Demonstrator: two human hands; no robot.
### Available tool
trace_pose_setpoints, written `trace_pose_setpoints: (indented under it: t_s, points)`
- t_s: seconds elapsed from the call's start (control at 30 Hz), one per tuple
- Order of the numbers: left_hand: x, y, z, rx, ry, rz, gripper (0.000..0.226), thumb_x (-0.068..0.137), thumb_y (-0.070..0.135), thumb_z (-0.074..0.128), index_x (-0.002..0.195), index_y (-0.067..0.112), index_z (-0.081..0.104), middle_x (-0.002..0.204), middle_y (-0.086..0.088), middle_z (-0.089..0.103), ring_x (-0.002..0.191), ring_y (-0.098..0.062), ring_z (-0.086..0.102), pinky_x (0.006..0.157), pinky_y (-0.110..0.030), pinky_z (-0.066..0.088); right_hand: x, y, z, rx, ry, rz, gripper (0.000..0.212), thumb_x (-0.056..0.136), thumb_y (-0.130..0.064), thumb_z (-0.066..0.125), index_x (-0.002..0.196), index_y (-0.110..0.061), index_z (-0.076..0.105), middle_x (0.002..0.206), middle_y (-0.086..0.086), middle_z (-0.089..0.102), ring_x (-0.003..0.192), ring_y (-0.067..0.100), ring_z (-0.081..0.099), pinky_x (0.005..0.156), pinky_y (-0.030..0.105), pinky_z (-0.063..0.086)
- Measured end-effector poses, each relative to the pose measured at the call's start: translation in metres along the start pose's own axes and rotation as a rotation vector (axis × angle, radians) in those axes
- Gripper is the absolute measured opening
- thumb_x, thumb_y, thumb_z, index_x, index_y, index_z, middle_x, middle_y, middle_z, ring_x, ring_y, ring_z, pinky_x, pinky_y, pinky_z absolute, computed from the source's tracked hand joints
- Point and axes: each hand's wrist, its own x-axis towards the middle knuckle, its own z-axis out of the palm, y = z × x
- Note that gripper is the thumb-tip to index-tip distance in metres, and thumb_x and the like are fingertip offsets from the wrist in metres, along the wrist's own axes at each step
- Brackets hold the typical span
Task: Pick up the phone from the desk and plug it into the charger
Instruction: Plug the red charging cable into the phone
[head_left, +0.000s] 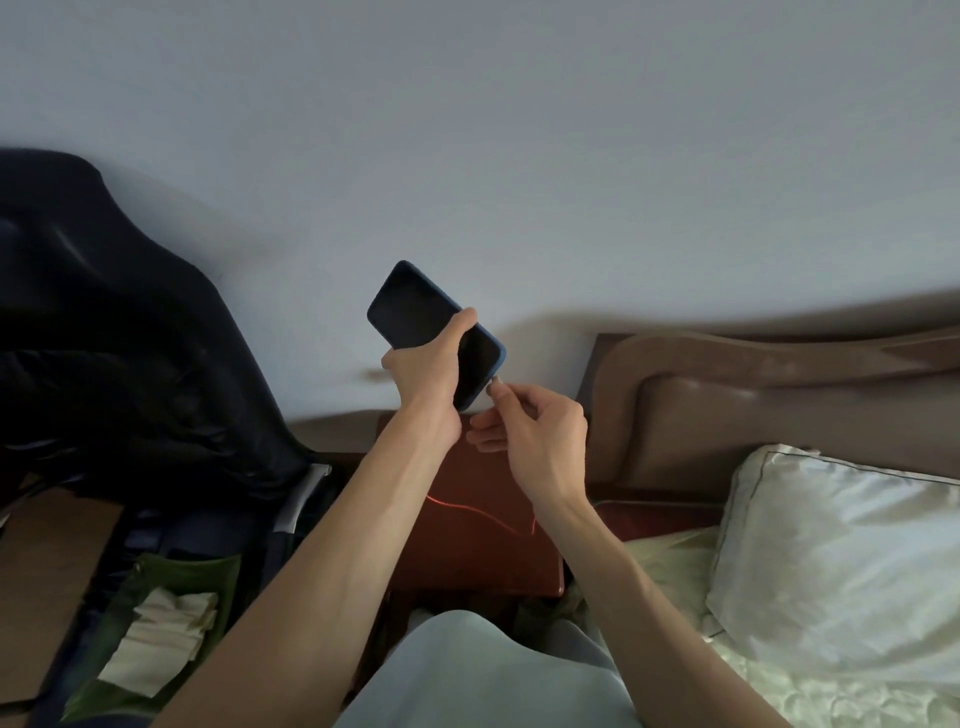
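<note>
Against a plain pale wall (519, 130), both bare forearms reach up over a reddish-brown wooden bedside table (483, 551), whose top is mostly covered by the arms. On it lies a thin red cable (483, 514), looping toward the right wrist — where it runs from there is hidden. To the right stands a brown padded headboard (753, 395), with a white satin pillow (841, 551) and pale bedding at the near right. To the left, a dark garment (104, 338) is heaped over an open bag holding green fabric and a folded white cloth (166, 639); the far-left corner is too dim to read. The left hand (426, 374) is wrapped around the phone (431, 325), a dark-screened handset in a blue case held in the air, tilted with its lower end pointing down and right. The right hand (530, 431) pinches a small charger plug (496, 382) between thumb and forefinger, its tip right at the phone's bottom edge — whether it is seated in the port cannot be told. A pale-clad knee fills the near edge, cut off by the frame.
</note>
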Motion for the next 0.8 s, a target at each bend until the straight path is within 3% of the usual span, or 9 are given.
trace_pose_setpoints:
  t_s: [0.13, 0.3, 0.4, 0.5, 0.67, 0.8]
  points:
    - [-0.002, -0.004, 0.005, -0.024, -0.015, -0.051, 0.085, 0.057, 0.040, 0.088, 0.127, 0.011, 0.049, 0.112, -0.008, 0.068, 0.100, -0.030, 0.068, 0.074, -0.038, 0.058, -0.003, 0.002, 0.002, 0.038, 0.004, -0.015, 0.019, 0.099, -0.013, 0.059, 0.097, -0.004, 0.075, 0.064, 0.005, 0.075, 0.056, 0.017, 0.074, 0.054, 0.025, 0.060]
    - [-0.003, -0.001, 0.010, -0.078, -0.024, -0.077, 0.085, 0.054, 0.039, 0.088, 0.125, 0.010, 0.053, 0.113, -0.009, 0.070, 0.100, -0.030, 0.070, 0.072, -0.038, 0.060, -0.001, 0.002, -0.002, 0.098, 0.053, -0.066, 0.020, 0.099, -0.015, 0.060, 0.100, -0.001, 0.074, 0.068, 0.011, 0.076, 0.060, 0.022, 0.075, 0.058, 0.032, 0.062]
    - [-0.001, -0.001, 0.012, -0.081, -0.004, -0.086, 0.087, 0.051, 0.041, 0.089, 0.124, 0.011, 0.053, 0.113, -0.007, 0.070, 0.100, -0.029, 0.070, 0.080, -0.041, 0.060, 0.001, 0.002, -0.004, 0.067, 0.034, -0.085, 0.020, 0.099, -0.015, 0.060, 0.105, -0.001, 0.074, 0.067, 0.010, 0.075, 0.058, 0.019, 0.074, 0.057, 0.028, 0.061]
    - [-0.002, 0.001, 0.011, -0.073, 0.004, -0.080, 0.090, 0.049, 0.043, 0.088, 0.126, 0.012, 0.052, 0.115, -0.006, 0.068, 0.101, -0.028, 0.068, 0.076, -0.038, 0.058, 0.003, 0.003, -0.004, 0.014, 0.001, -0.089, 0.020, 0.099, -0.014, 0.060, 0.107, -0.003, 0.074, 0.066, 0.009, 0.074, 0.056, 0.016, 0.073, 0.056, 0.025, 0.060]
    - [0.002, 0.001, 0.009, 0.016, 0.045, -0.020, 0.086, 0.060, 0.038, 0.087, 0.127, 0.013, 0.040, 0.112, -0.004, 0.062, 0.100, -0.024, 0.064, 0.085, -0.041, 0.057, 0.014, -0.005, -0.010, -0.115, -0.150, 0.001, 0.019, 0.099, -0.014, 0.059, 0.102, -0.004, 0.076, 0.065, 0.009, 0.074, 0.057, 0.020, 0.074, 0.058, 0.030, 0.063]
    - [0.005, -0.002, 0.004, 0.091, 0.005, 0.071, 0.085, 0.058, 0.036, 0.087, 0.126, 0.018, 0.038, 0.116, -0.003, 0.060, 0.102, -0.022, 0.063, 0.084, -0.043, 0.058, 0.027, -0.014, -0.020, -0.169, -0.305, 0.131, 0.018, 0.097, -0.011, 0.061, 0.092, -0.002, 0.075, 0.063, 0.012, 0.072, 0.057, 0.026, 0.073, 0.059, 0.034, 0.063]
